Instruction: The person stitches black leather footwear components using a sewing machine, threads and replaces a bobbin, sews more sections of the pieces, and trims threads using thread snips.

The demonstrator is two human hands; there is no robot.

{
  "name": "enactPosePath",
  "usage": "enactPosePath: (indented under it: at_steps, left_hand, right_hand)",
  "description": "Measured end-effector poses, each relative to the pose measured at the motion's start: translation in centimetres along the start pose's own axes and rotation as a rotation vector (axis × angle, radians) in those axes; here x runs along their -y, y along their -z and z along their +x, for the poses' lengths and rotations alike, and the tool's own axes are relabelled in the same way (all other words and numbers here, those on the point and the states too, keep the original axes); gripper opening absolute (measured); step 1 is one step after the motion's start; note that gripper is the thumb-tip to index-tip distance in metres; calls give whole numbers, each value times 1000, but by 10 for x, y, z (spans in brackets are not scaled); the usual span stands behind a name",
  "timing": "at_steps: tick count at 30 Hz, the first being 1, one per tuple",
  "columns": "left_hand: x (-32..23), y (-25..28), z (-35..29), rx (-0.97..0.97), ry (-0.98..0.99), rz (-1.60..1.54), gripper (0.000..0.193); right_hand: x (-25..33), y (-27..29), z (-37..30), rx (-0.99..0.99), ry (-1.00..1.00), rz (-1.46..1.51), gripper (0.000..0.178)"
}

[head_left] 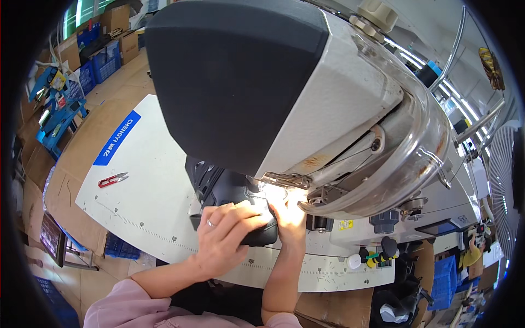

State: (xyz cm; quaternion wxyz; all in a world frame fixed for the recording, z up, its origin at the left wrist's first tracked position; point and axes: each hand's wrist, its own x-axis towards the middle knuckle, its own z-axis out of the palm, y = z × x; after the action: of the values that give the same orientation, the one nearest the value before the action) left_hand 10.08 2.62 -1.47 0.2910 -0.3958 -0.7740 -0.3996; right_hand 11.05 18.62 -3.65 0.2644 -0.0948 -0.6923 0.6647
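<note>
A black leather-like piece with a padded edge and visible stitching lies under the head of a large sewing machine. What article it belongs to, I cannot tell. My left hand, with a ring on one finger, is closed over the near part of the piece, fingers curled across its top. At the right edge of the same piece, my right hand grips it close to the needle area. Bright lamp light washes out those fingertips, and the machine head hides part of the work.
Red-handled thread snips lie left on the white machine table, which has a printed ruler scale. A fan stands at the right. Blue crates and cartons are at the far left. Small tools and a white spool sit near right.
</note>
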Motion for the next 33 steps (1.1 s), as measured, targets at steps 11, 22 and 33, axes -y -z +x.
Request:
enactPosePath:
  at_steps: [11,22,33]
  left_hand:
    - [-11,-8,11,-55,-31,66,43]
    - [9,3,18,-36,-94,21,45]
    - [30,11,16,106,-93,46,45]
  right_hand:
    - [-15,13,15,68,-79,437,19]
    - [-23,3,12,11,-210,658,19]
    - [-32,4,10,-81,-212,642,14]
